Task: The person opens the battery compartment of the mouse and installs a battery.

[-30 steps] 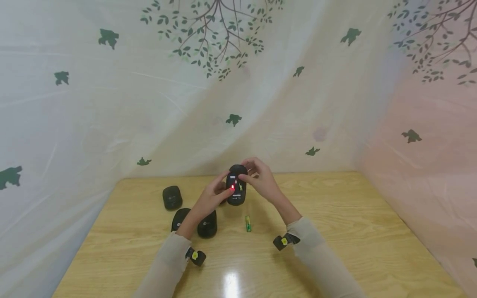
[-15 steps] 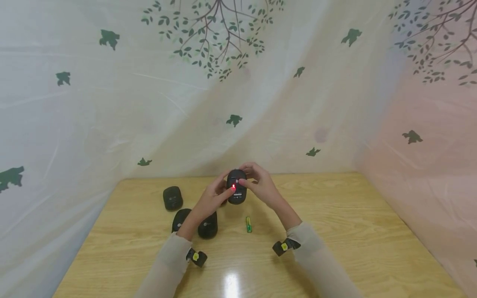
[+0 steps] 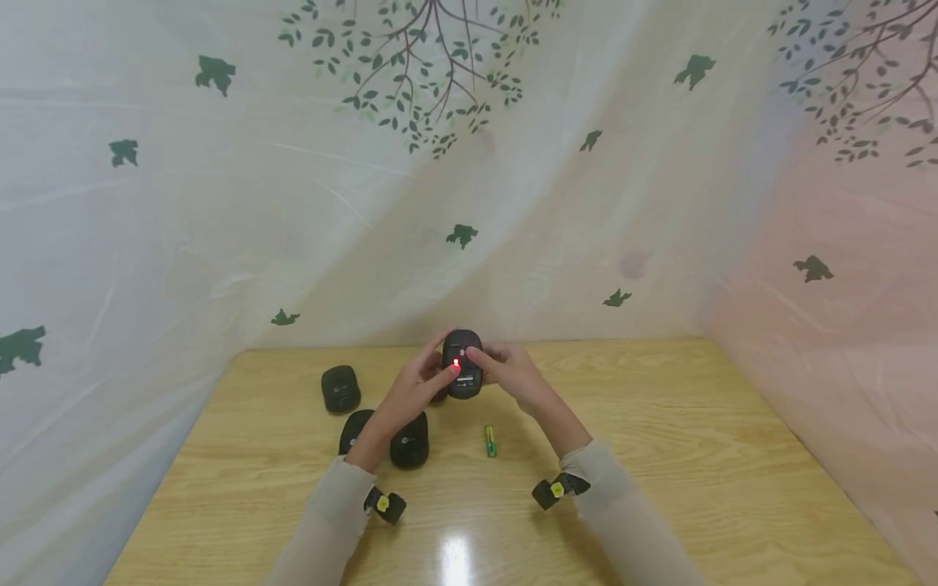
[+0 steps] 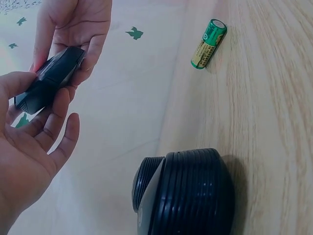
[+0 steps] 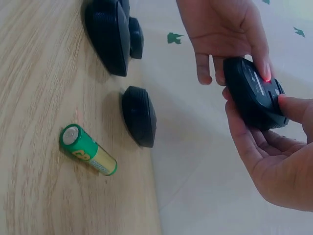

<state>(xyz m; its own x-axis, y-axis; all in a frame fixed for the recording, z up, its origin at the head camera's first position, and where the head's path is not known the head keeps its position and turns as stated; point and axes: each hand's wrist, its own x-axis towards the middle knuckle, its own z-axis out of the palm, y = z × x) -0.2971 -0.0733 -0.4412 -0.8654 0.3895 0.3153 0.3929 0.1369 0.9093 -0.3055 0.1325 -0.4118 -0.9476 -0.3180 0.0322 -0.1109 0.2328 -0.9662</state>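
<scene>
A black computer mouse (image 3: 463,338) is held up above the table, its underside facing the head camera, with a red light glowing there. My left hand (image 3: 412,392) grips its left side, thumb by the red light. My right hand (image 3: 519,378) holds the other side, thumb pressed on the underside and fingers behind, as the right wrist view also shows for the mouse (image 5: 247,90). No open battery slot shows on the underside. Below the hands, a green and yellow battery (image 3: 489,440) lies on the table, seen closer as the battery (image 4: 209,44) in the left wrist view.
Several more black mice rest on the wooden table (image 3: 659,456): one mouse (image 3: 340,389) at the back left, another mouse (image 3: 409,443) beside my left wrist, and others partly hidden by my left arm and hand. A patterned cloth (image 3: 528,277) hangs behind the table.
One second ago a green battery showed in a slot in the mouse's underside; now that spot is black and covered. The right fingers have moved down behind the mouse.
</scene>
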